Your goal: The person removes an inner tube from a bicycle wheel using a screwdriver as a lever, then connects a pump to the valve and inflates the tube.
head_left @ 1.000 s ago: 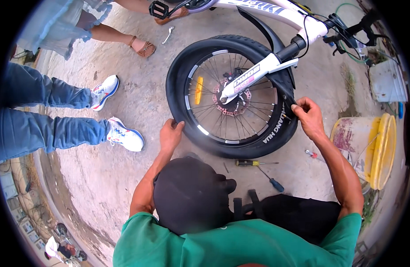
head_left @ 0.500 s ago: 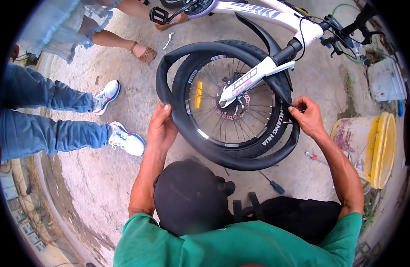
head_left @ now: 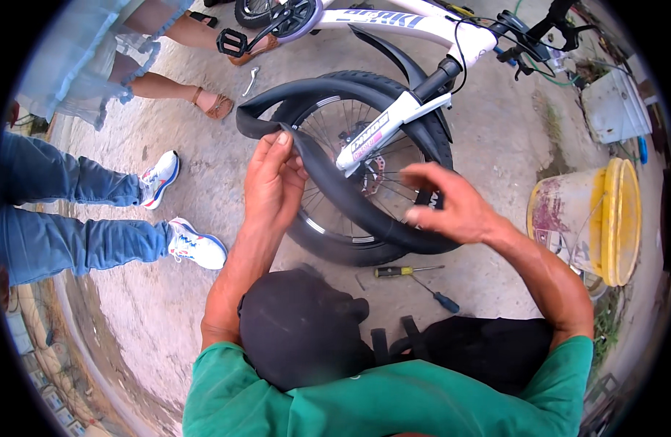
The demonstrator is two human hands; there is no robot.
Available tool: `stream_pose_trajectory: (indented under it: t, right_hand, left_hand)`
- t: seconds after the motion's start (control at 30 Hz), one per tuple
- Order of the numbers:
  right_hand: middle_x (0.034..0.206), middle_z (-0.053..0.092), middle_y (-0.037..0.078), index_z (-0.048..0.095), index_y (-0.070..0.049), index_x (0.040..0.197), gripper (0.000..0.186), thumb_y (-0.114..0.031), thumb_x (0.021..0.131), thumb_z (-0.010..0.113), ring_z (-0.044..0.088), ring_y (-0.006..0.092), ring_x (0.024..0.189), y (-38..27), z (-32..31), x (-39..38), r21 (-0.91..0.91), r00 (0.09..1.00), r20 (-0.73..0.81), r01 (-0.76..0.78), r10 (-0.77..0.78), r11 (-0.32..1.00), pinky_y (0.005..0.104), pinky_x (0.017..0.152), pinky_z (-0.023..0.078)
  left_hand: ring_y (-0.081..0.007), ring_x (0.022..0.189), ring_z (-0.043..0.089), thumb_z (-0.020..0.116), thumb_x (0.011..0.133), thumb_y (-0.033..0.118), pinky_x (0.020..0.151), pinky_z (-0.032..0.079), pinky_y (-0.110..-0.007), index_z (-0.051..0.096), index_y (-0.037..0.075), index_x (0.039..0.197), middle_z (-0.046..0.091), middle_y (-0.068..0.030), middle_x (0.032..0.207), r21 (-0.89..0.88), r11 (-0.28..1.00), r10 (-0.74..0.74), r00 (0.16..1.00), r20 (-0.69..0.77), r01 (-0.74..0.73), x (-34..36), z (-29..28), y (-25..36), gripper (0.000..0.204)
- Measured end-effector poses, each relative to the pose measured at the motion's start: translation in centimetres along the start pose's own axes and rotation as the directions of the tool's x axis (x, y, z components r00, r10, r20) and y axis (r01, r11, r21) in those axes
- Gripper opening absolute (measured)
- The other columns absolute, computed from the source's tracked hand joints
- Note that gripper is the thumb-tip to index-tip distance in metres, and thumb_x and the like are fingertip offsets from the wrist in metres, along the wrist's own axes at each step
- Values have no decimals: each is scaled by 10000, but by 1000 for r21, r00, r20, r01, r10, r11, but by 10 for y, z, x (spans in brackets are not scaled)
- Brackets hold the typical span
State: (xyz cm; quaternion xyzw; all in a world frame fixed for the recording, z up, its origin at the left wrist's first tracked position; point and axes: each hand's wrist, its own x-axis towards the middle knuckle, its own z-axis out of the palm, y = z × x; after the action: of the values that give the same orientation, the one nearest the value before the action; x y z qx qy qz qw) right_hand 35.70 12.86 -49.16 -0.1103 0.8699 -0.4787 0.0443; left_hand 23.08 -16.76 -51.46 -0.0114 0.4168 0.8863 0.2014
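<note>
tube (head_left: 343, 193) lies across the wheel (head_left: 376, 175). left hand (head_left: 273, 182) clamps it between thumb and fingers; right hand (head_left: 456, 205) curves nearby, fingers apart.

Bicycle wheel (head_left: 314, 239) centre frame, fork (head_left: 386, 127) over it from upper right. Inner tube (head_left: 354, 206) looped across wheel, upper stretch behind fork. Left hand (head_left: 273, 178) on tube's left part; right hand (head_left: 456, 207) over wheel's lower right. Two screwdrivers (head_left: 394, 272) on ground below wheel. Bucket (head_left: 620, 218) far right, bin (head_left: 617, 105) above it. Sneakers (head_left: 197, 244) at left, sandals (head_left: 216, 105) upper left.
</note>
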Motion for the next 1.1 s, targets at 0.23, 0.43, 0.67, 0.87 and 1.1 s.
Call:
stream_pose_trajectory:
  t: [0.23,0.43,0.67,0.87,1.1]
  right_hand:
    - [844,683,37,606,-42,1201,350,-361,1062,565,636,96,658,-23,-13,3,557,902,324,-426,285,713,242,624,512]
    - [705,603,26,622,-26,1169,464,-433,1115,404,529,136,494,3,-80,12,930,938,182,-262,295,259,333,553,464]
    - [686,535,-11,599,-48,1180,474,-444,1127,345,450,90,479,18,-109,2,965,970,130,-172,206,200,309,542,399]
    - [684,508,-29,595,-58,1182,468,-448,1127,342,431,79,480,21,-115,-4,972,976,104,-141,192,187,296,542,375]
    - [677,499,-35,594,-64,1177,466,-450,1127,337,420,72,482,32,-121,-9,980,970,110,-142,217,138,292,540,352]
  left_hand:
    - [-164,938,682,642,1023,162,817,555,-301,633,21,1195,707,-93,1063,255,962,81,993,86,-100,17,9,-2,223]
    - [-130,1051,619,744,955,145,924,518,-285,599,-8,1269,676,-104,1196,696,636,386,918,86,-333,28,-14,9,378]
    - [-219,1096,677,690,992,260,838,553,-297,519,-20,1395,667,-167,1249,643,740,290,956,-41,-197,55,-18,20,520]
    - [-217,1089,680,666,1010,244,822,555,-299,529,-14,1394,671,-159,1229,597,789,216,975,-48,-145,62,-28,17,482]
    - [-220,1089,681,621,1037,316,832,554,-313,476,-2,1463,646,-166,1301,539,836,86,995,55,-102,75,-2,28,551]
